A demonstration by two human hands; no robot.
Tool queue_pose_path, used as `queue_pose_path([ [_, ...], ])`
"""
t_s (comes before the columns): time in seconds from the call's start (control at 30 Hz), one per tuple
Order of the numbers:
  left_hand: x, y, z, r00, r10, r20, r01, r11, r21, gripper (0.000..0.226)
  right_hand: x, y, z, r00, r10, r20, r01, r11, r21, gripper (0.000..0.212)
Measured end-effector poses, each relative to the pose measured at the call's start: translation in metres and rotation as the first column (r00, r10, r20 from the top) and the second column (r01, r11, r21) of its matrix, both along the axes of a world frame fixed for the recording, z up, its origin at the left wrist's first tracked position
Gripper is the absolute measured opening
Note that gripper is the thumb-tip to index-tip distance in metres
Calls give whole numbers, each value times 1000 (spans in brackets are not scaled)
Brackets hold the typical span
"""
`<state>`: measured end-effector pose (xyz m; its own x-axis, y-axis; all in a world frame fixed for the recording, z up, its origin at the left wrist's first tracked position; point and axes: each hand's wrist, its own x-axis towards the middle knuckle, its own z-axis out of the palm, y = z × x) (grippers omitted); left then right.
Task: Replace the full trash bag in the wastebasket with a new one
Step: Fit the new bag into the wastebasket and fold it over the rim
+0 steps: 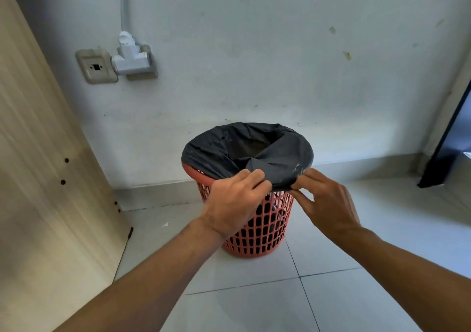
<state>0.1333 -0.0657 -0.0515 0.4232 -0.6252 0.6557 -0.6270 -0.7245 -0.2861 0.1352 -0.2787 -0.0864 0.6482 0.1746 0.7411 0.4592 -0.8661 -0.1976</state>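
A red lattice wastebasket (257, 232) stands on the tiled floor close to the wall. A black trash bag (224, 150) lines it, its edge folded over most of the rim. At the near-left a strip of red rim shows bare. My left hand (234, 201) grips the bag's edge at the near side of the rim. My right hand (326, 199) pinches the same edge a little to the right, between thumb and fingers. The inside of the bag is dark and I cannot make out its contents.
A beige wooden cabinet side (46, 178) stands close on the left. A wall socket with a white adapter (127, 58) sits above the basket's left. A dark panel (448, 140) leans at the right. White floor tiles (331, 293) spread in front.
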Motion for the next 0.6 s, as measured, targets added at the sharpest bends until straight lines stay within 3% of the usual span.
queue_pose_path([
  [0.1,-2,-3,-5,999,-15,-34,16,999,47,15,6,2,1,998,-14,-60,22,993,119,9],
  [0.2,-4,1,-2,994,-51,-93,56,997,53,24,6,4,1,995,-36,-94,48,990,132,5],
  [0.33,-13,2,-24,952,-179,-248,232,952,202,39,-7,-9,-9,984,-73,-160,67,997,-44,25],
  [0.4,-14,4,-26,943,-235,-236,293,924,247,31,-11,-16,-11,991,-62,-120,44,988,-146,27],
  [0.5,1,16,-3,978,-199,-63,200,980,14,26,-9,-14,-1,999,-38,-11,35,987,-157,30],
  [0.6,18,44,18,988,45,-145,-69,983,-168,42,-3,5,15,997,19,76,-5,984,-180,41],
])
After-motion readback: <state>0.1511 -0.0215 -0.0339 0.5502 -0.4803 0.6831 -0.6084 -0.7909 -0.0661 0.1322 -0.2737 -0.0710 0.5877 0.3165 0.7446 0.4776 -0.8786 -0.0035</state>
